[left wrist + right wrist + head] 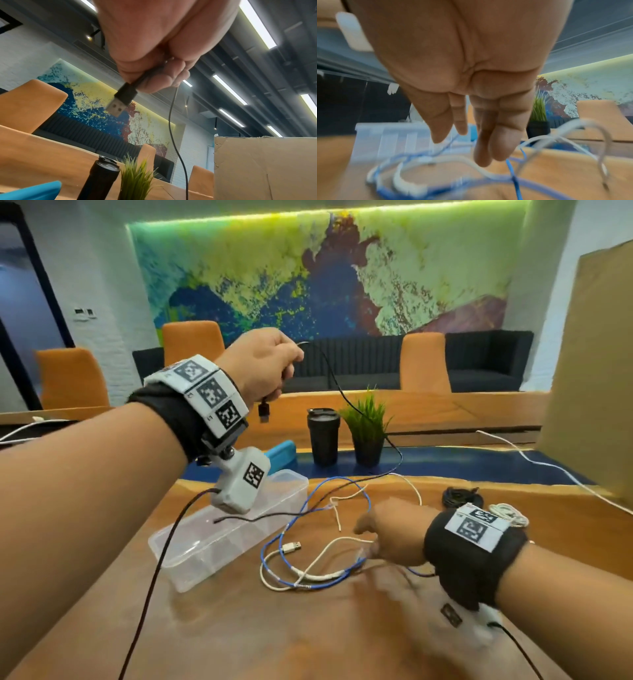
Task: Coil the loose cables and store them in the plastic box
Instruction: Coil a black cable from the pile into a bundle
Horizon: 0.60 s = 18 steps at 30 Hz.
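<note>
Black cable (330, 374) is what your left hand (260, 364) has in its grip: the fingers are curled round it just behind the USB plug (120, 101), which hangs free below your fist. You are holding it high above the table (239, 628), and to my eye that is so the slack drops clear and you can start winding from the plug end. From the grip the cable runs away over the dark cup (323, 436) and the potted grass (366, 422), then down to the table among the other leads — its far end seems to lie on the plastic box (219, 546).

Your right hand (390, 532) is low over the table with the fingers (496, 142) straight and relaxed, gripping nothing. It hovers just above the tangle of blue cable (308, 505) and white cable (318, 556); whether the fingertips touch a strand I cannot tell, as that view is blurred. It looks placed there to steady or part the tangle while the black lead is pulled out.

The clear box sits open on the table to the left of the tangle, below your raised left wrist, and looks empty. Two coiled bundles — one black (460, 496), one white (507, 513) — lie beyond your right wrist, not yet in the box.
</note>
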Motion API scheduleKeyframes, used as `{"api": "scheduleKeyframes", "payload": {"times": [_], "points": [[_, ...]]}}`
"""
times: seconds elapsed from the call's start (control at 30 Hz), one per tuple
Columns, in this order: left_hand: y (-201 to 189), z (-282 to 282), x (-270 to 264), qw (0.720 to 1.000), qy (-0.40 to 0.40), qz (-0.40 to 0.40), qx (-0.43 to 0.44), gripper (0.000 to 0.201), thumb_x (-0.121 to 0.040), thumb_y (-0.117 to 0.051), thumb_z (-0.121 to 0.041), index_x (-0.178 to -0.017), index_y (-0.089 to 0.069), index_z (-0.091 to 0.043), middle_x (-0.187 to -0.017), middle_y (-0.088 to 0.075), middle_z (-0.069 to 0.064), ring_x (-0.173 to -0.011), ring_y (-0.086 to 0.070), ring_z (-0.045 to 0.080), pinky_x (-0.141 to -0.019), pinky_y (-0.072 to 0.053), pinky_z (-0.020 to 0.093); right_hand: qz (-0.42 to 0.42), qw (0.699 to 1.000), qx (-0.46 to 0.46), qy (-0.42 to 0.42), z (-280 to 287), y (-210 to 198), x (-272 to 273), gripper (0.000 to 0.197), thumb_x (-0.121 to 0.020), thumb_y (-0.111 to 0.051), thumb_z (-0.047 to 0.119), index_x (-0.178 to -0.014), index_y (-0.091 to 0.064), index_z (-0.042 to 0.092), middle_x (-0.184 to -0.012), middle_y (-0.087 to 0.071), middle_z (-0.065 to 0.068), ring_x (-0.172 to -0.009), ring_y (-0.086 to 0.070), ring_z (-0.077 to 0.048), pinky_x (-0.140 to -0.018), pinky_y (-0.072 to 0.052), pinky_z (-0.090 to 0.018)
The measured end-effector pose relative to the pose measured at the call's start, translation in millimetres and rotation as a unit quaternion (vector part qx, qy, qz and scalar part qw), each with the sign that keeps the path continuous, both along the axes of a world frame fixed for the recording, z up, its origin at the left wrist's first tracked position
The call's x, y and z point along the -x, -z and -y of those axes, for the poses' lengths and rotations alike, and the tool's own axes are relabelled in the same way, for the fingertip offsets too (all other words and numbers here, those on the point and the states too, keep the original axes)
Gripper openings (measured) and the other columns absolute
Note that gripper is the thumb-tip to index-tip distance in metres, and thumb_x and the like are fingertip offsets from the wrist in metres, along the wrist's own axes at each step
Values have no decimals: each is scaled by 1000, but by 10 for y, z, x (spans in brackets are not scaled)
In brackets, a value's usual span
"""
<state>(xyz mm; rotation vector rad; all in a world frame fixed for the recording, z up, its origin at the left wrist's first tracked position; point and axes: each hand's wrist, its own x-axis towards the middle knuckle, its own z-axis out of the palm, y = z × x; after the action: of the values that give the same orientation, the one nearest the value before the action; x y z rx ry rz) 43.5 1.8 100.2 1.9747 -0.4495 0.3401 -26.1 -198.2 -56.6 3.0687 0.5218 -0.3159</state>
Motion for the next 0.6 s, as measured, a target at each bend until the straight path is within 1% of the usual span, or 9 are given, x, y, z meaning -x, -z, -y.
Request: {"api": "scheduleKeyframes", "payload": {"times": [0.07, 0.13, 0.2, 0.27, 0.3, 0.37, 0.4, 0.5, 0.6], "points": [[-44, 61, 30, 1000, 10, -1, -23, 14, -100, -48, -21, -92, -59, -16, -68, -53, -1, -49, -40, 11, -47, -38, 26, 43, 999, -20, 17, 51, -326, 68, 29, -90, -62, 37, -116, -68, 25, -105, -67, 4, -99, -60, -18, -85, -49, -27], [-74, 104, 81, 999, 26, -8, -38, 14, -100, -48, -22, -95, -59, -16, -68, -53, -1, -51, -41, 10, -47, -36, 26, 113, 988, -97, 48, 89, -698, 136, 18, -89, -64, 35, -96, -73, 21, -79, -63, 9, -78, -59, -12, -72, -48, -27], [-111, 119, 140, 998, 52, -18, -43, 15, -101, -48, -22, -99, -59, -14, -68, -52, -2, -53, -40, 11, -47, -34, 26, 238, 950, -185, 79, 116, -1064, 164, 16, -89, -65, 36, -94, -70, 22, -87, -66, 6, -82, -59, -13, -73, -49, -30], [-156, 124, 216, 995, 86, -35, -30, 17, -102, -47, -22, -105, -60, -10, -67, -50, -3, -52, -38, 10, -48, -33, 25, 346, 900, -250, 85, 123, -1377, 144, 31, -86, -68, 41, -114, -63, 27, -111, -63, 3, -100, -58, -16, -86, -48, -31], [-176, 132, 259, 993, 108, -47, -16, 18, -103, -47, -22, -106, -60, -9, -65, -49, -3, -51, -37, 9, -49, -32, 24, 362, 892, -261, 71, 110, -1507, 131, 45, -85, -69, 43, -127, -56, 30, -122, -58, 2, -110, -55, -16, -94, -44, -31], [-219, 154, 346, 986, 151, -72, 16, 19, -104, -46, -21, -103, -62, -11, -64, -47, -5, -51, -35, 7, -51, -30, 23, 339, 898, -280, 34, 58, -1689, 82, 52, -87, -69, 40, -135, -51, 29, -130, -56, 2, -118, -53, -16, -102, -42, -32], [-239, 156, 383, 982, 165, -84, 29, 19, -104, -46, -20, -101, -62, -11, -64, -46, -4, -51, -34, 7, -52, -30, 23, 311, 896, -318, 13, 30, -1747, 59, 42, -89, -68, 34, -129, -59, 25, -121, -63, 0, -111, -59, -14, -99, -46, -34], [-273, 108, 475, 972, 196, -113, 59, 16, -102, -47, -16, -101, -62, -9, -67, -46, -2, -53, -35, 8, -55, -31, 23, 213, 858, -467, -17, 4, -1838, 51, 11, -92, -65, 18, -95, -72, 9, -77, -70, -6, -71, -64, -13, -77, -52, -36], [-236, -1, 537, 964, 221, -131, 67, 20, -103, -46, -12, -105, -64, -4, -69, -50, -1, -57, -42, 8, -58, -38, 22, 166, 829, -534, -19, 59, -1874, 89, 14, -93, -62, 14, -96, -70, 2, -69, -60, -9, -64, -57, -17, -68, -51, -36]]}}
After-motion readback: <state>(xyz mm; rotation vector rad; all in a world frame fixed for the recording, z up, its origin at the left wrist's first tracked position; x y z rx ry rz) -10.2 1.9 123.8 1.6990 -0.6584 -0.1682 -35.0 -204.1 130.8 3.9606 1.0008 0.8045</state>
